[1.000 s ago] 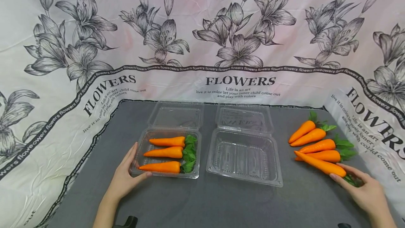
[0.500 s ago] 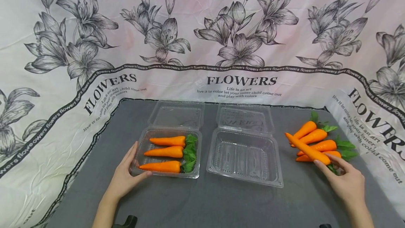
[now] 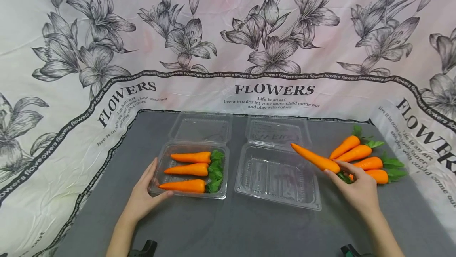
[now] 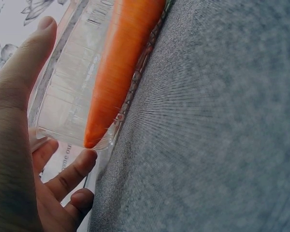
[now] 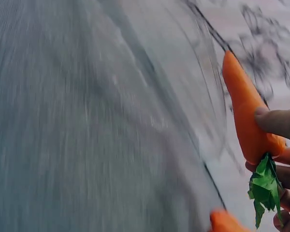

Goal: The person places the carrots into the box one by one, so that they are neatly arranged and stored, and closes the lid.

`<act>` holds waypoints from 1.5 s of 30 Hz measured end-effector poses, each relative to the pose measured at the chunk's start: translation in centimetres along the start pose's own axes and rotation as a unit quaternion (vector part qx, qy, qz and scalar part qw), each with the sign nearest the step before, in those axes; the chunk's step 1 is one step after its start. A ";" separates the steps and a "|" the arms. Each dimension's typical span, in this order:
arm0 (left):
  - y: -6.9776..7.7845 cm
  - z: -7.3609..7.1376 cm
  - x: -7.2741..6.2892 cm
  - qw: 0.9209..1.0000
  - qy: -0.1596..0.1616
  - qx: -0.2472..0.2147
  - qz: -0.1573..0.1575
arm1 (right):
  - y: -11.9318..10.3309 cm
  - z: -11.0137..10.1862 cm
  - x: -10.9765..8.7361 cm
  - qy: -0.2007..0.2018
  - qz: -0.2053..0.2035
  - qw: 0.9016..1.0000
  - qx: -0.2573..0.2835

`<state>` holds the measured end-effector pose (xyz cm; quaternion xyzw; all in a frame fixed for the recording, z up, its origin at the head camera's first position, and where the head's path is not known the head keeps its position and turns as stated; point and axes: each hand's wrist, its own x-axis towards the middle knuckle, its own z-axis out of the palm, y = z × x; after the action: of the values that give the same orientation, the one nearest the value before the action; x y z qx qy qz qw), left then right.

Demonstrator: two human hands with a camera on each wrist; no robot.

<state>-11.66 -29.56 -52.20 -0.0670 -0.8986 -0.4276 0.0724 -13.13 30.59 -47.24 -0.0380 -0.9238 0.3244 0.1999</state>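
My right hand (image 3: 360, 191) pinches an orange carrot (image 3: 315, 158) near its leafy end, above the table and beside the right container's right edge. In the right wrist view the thumb lies on this carrot (image 5: 246, 111), its green leaves hanging below. My left hand (image 3: 144, 193) rests against the near-left corner of the left clear plastic container (image 3: 217, 197), fingers extended along its side and thumb at its front. Three carrots lie in that container, among them the nearest carrot (image 3: 183, 186). An open-lidded clear container (image 3: 278, 177) to the right holds nothing.
Several other carrots (image 3: 356, 153) with leaves lie in a group at the table's right. Both lids, the left lid (image 3: 201, 128) and the right lid (image 3: 278, 130), are folded back. A flower-printed cloth (image 3: 274, 43) hangs behind the grey table (image 3: 249, 229).
My right hand has lifted the carrot from the right-hand group and moved it left toward the right container. My left hand has stayed at the left container.
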 end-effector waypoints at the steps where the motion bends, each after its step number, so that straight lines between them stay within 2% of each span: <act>1: 0.0 0.0 0.0 1.000 0.000 -0.001 -0.001 | -0.6 0.3 0.2 0.000 -0.015 1.000 0.001; 7: 0.1 0.1 0.0 1.000 0.001 0.003 -0.008 | -5.0 2.5 0.9 -0.010 -0.111 0.994 0.017; 10: 0.0 0.0 0.0 1.000 0.004 0.003 -0.005 | -7.4 3.6 0.9 -0.018 -0.140 0.990 0.025; 15: -0.1 0.1 0.0 1.000 0.006 0.003 0.001 | -11.7 5.3 0.6 -0.043 -0.163 0.984 0.053; 23: 0.1 0.0 -0.1 1.000 0.007 -0.002 0.002 | -17.4 9.1 -0.6 -0.115 -0.164 0.976 0.086; 32: 0.0 0.2 0.0 1.000 0.005 0.000 -0.002 | -21.0 13.9 -1.8 -0.152 -0.228 0.961 0.041; 40: -0.2 0.1 0.1 1.000 0.008 0.001 0.006 | -22.5 16.7 -2.0 -0.177 -0.246 0.953 0.026; 45: -0.2 0.2 0.1 1.000 0.008 0.002 0.007 | -23.3 17.9 -2.4 -0.186 -0.267 0.946 -0.003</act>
<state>-11.79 -29.55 -52.48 -0.0697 -0.8982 -0.4260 0.0828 -16.62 1.29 -46.42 0.2705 -0.9218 0.2576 0.1040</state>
